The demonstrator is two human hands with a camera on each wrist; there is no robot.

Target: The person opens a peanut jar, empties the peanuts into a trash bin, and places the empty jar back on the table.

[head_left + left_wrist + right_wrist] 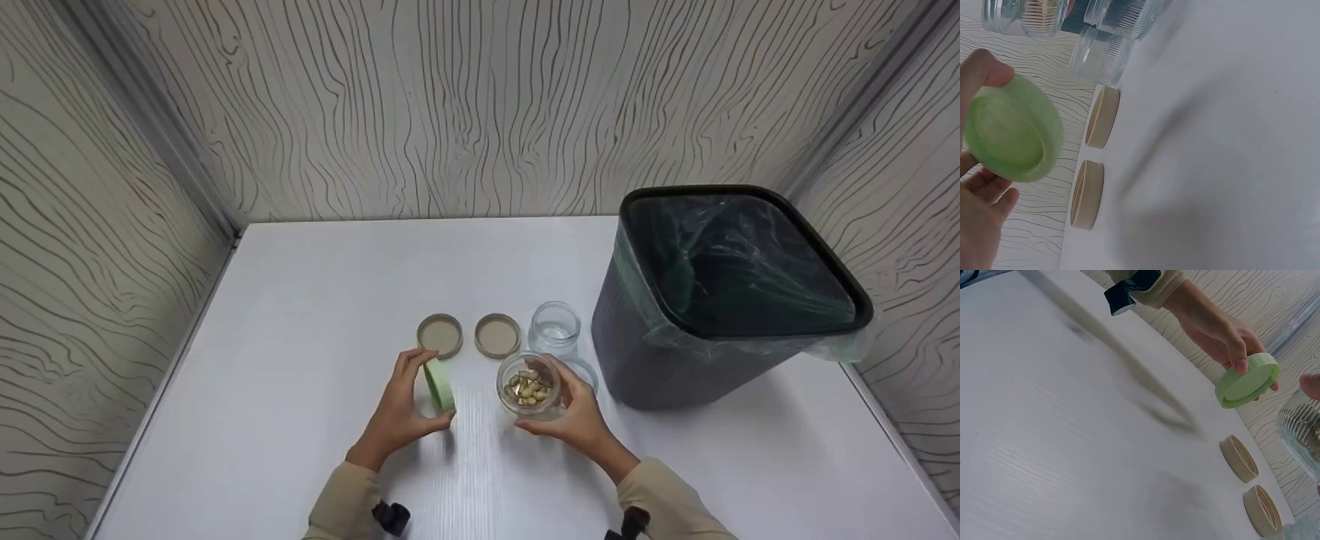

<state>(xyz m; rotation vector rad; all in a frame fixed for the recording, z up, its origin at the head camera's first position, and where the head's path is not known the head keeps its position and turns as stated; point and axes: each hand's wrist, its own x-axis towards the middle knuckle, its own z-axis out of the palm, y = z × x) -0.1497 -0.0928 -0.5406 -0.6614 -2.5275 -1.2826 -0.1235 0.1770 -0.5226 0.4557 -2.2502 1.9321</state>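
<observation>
My left hand (397, 409) grips a light green lid (439, 386) by its edge, tilted up on its side above the table. In the left wrist view its round face is turned towards the camera. My right hand (574, 412) holds a ribbed clear glass jar (508, 405) with its open mouth up. Inside lie several pale nuts (528, 388), which look like pistachios. Lid and jar are apart, side by side. Just past the right hand stands a clear jar (553, 330), and another clear jar (586, 371) is partly hidden behind that hand.
Two beige lids (440, 335) lie on the white table (300, 300) beyond my hands, inner side up. At the right stands a tall grey bin (645, 352) with a dark rim and a translucent green liner (735, 270). Wood-patterned panels (450, 112) enclose the table.
</observation>
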